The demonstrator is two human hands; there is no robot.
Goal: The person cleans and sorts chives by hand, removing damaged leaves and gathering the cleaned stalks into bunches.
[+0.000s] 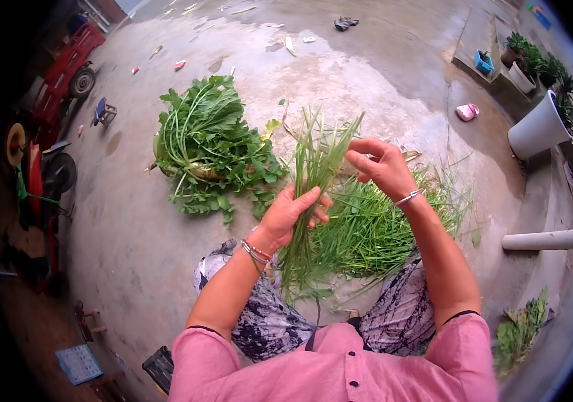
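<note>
Upright in front of me stands a bunch of long thin green stalks (316, 155), which look like garlic chives. My left hand (291, 213) is closed around its middle, thumb across the front. My right hand (384, 167) is beside the upper end of the bunch, with index finger and thumb slightly apart; I see nothing held in it. Under and behind the bunch, a loose pile of the same kind of stalks (373, 231) lies on the ground between my knees and to the right.
Leafy radish-like greens (209, 144) with a pale root lie at left on the concrete floor (139, 248). Right are potted plants, a white bucket (540, 127), a white pipe (551, 239) and a pink shoe (467, 112). A red cart (65, 74) and a small stool (103, 112) stand left.
</note>
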